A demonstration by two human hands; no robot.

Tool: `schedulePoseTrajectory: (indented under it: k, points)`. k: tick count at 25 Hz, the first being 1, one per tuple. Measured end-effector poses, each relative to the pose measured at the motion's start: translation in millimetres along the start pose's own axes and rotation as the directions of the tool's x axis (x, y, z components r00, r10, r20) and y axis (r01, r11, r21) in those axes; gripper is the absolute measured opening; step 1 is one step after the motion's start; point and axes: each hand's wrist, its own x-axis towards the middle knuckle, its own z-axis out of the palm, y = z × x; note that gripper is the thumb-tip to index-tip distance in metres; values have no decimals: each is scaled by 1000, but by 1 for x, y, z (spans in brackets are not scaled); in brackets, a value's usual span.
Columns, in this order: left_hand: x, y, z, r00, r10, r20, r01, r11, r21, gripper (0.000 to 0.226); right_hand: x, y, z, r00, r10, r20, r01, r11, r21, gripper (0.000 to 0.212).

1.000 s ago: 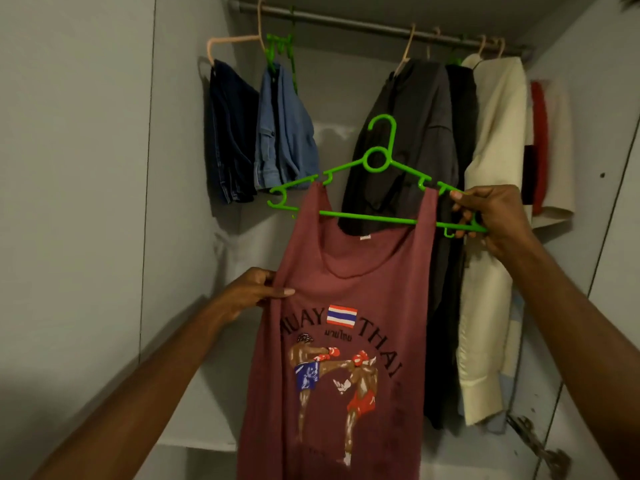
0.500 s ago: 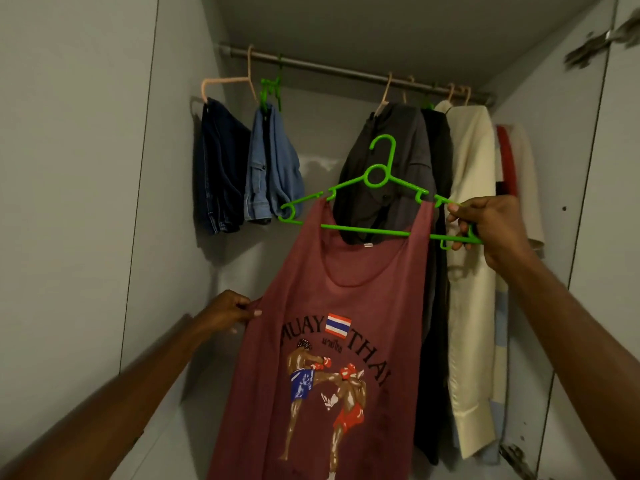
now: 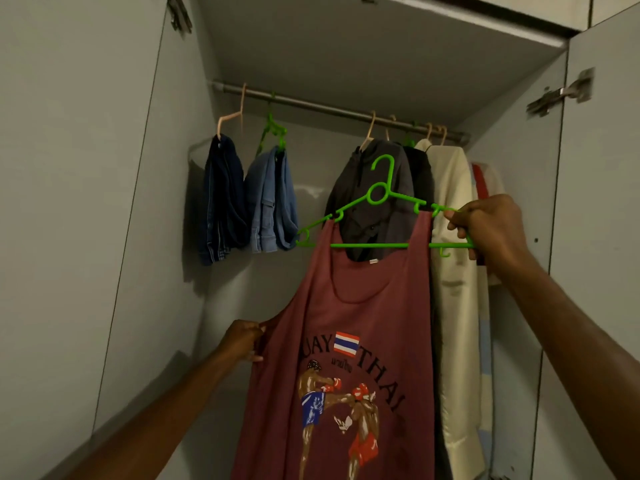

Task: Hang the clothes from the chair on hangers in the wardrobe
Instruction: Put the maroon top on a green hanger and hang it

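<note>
1. Holding up a green hanger [image 3: 377,216], the right hand [image 3: 491,230] is curling its fingers tight round the hanger's right end, at about 3 o'clock from the hook.
2. A dark red tank top [image 3: 346,341] is hanging from that hanger by both straps. It is showing a flag and two boxers on its front.
3. The left hand [image 3: 244,342] is pinching the tank top's left edge at the armhole, at about 8 o'clock from the hanger, with its fingers curled onto the cloth.
4. The hanger's hook is sitting below the metal rail [image 3: 339,110] and is not touching it.
5. On the rail, at about 10 o'clock from the green hanger, dark blue jeans [image 3: 221,199] are hanging on a pink hanger [image 3: 232,114], and light blue jeans [image 3: 273,199] are hanging just beside them.
6. Behind the tank top, a grey shirt [image 3: 374,188] is hanging, with a cream shirt [image 3: 453,271] next to it at about 3 o'clock.
7. The wardrobe [image 3: 381,46] is grey, and its doors are standing open.
</note>
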Motion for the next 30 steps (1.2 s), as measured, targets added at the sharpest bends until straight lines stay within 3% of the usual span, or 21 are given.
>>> schedulePoseTrajectory:
  k: [3, 8, 12, 15, 18, 22, 25, 30]
  points:
    - [4, 12, 13, 997, 55, -45, -53, 998, 38, 17, 5, -14, -12, 997, -33, -65, 30, 998, -55, 24]
    - [1, 21, 37, 996, 94, 3, -94, 994, 51, 16, 7, -25, -23, 993, -36, -113, 22, 993, -118, 23]
    - [-9, 35, 53, 953, 296, -60, -289, 952, 106, 38, 10, -34, -2, 988, -68, -137, 40, 979, -199, 20]
    - [-24, 65, 66, 919, 393, 40, -394, 918, 36, 37, 18, -43, 18, 984, -96, -152, 60, 972, -228, 20]
    - [-19, 92, 64, 899, 415, 140, -417, 909, -13, 52, 31, -55, 38, 975, -145, -166, 92, 952, -292, 18]
    - [7, 115, 61, 850, 500, 162, -514, 856, 51, 70, 57, -65, 65, 949, -228, -216, 150, 933, -327, 19]
    - [23, 129, 63, 852, 497, 163, -510, 859, 46, 93, 75, -65, 86, 939, -247, -237, 166, 934, -317, 18]
    - [63, 166, 65, 812, 577, 85, -583, 810, 61, 81, 115, -68, 119, 933, -221, -283, 146, 954, -263, 18]
